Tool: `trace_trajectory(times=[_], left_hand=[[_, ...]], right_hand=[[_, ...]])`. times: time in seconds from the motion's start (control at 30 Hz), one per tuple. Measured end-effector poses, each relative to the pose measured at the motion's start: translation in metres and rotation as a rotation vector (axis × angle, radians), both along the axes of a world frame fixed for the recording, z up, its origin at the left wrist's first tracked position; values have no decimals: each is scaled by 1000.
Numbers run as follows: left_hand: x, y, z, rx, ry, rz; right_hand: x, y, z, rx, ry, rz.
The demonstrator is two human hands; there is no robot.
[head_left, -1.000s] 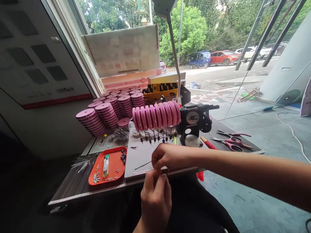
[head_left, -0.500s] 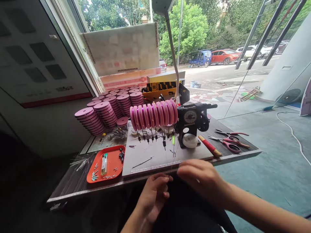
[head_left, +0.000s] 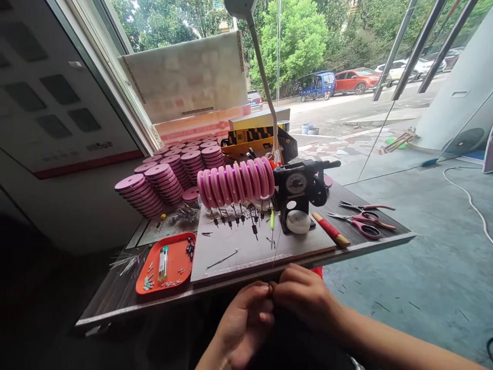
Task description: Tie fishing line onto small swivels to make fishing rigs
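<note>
A thin line (head_left: pixel 275 252) runs down from the winder side, over the board's front edge, to my fingertips. My left hand (head_left: pixel 248 316) is closed in a pinch on it, palm turned partly up, in front of the table. My right hand (head_left: pixel 308 293) meets it, thumb and fingers pressed together at the same spot. Any tiny part between the fingertips is too small to make out. Beyond them, a row of pink spools (head_left: pixel 236 182) sits on the shaft of a black hand-crank winder (head_left: pixel 296 187). Small black pieces (head_left: pixel 254 229) dangle below the spools.
An orange tray (head_left: pixel 144 267) with a lighter and small parts lies left of the white board (head_left: pixel 227 267). Stacks of pink spools (head_left: pixel 133 182) stand behind. Scissors (head_left: pixel 364 226), pliers (head_left: pixel 370 207) and a red-wrapped stick (head_left: pixel 329 231) lie right. A lamp arm (head_left: pixel 265 77) rises behind.
My right hand has moved left and down, its fingers closing against my left fingertips. The left hand stays pinched. The view has shifted slightly.
</note>
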State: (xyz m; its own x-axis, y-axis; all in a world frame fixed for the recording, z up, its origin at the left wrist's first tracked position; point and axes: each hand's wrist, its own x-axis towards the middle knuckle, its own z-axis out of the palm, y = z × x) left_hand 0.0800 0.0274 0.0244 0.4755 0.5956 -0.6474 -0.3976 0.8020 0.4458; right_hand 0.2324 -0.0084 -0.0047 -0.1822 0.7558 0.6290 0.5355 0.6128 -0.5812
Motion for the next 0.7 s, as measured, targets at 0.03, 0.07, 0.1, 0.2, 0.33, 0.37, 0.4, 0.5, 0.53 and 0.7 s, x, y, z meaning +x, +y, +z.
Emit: trace_trajectory(times=[0.03,0.07,0.1,0.2,0.33,0.37,0.4,0.5,0.53,0.7], left_hand=[[-1,-1,0,0,-20,-27],[-1,-1,1,8,-31,-60],[-1,-1,1,30,-28,-99],[-1,1,3,275,117,-176],[0,-1,5,921,523,-131],[0,-3,6,1048,597,-100],[0,-5,6,1134,638,-74],[0,-8,8,1183,591,-65],[0,-8,8,1158,548,-73],[-4,-5,2,980,354,-75]], right_hand=[[0,0,-1,-243,202,23],[-1,-1,-2,-478,389,61],[-1,-1,-2,-674,534,113],[-1,-6,2,-921,722,227],[-3,-23,18,-668,563,158],[-4,-26,25,-567,498,134],[-5,-28,31,-477,448,114],[-7,-23,49,-359,451,61],[-7,-19,54,-359,473,30],[2,-6,64,-179,159,-110]])
